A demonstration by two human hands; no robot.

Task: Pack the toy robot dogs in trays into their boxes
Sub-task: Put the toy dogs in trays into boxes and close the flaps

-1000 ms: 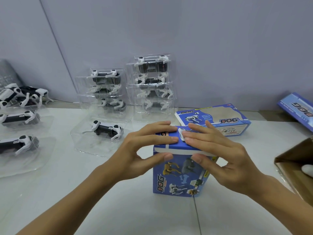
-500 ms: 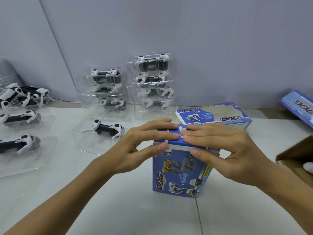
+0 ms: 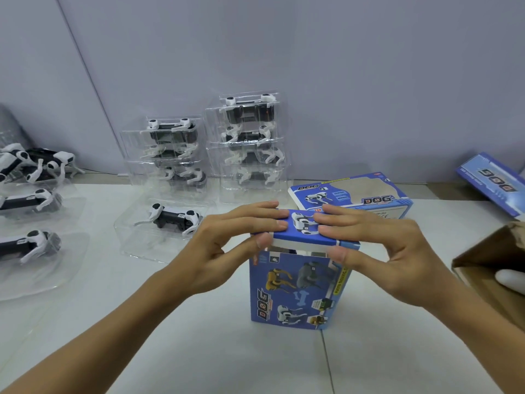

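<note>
A blue toy-dog box (image 3: 298,291) stands upright on the white table in the middle. Its top flap (image 3: 302,237) sits slightly raised, with a white tuck strip showing under the front edge. My left hand (image 3: 216,251) pinches the flap's left end, fingers flat on top and thumb at the front edge. My right hand (image 3: 383,251) pinches the right end the same way. What is inside the box is hidden. A robot dog in a clear tray (image 3: 170,220) lies left of the box.
Two stacks of trayed dogs (image 3: 173,155) (image 3: 250,137) stand at the back wall. More trays with dogs (image 3: 28,200) and loose dogs (image 3: 34,163) are far left. Another blue box (image 3: 352,194) lies behind, a flat box (image 3: 494,183) leans at right, and a cardboard carton (image 3: 488,260) is beside it.
My hands have slid apart along the top flap, uncovering the dog picture between them. More of the white tuck strip shows at the front edge. The box has stayed in place.
</note>
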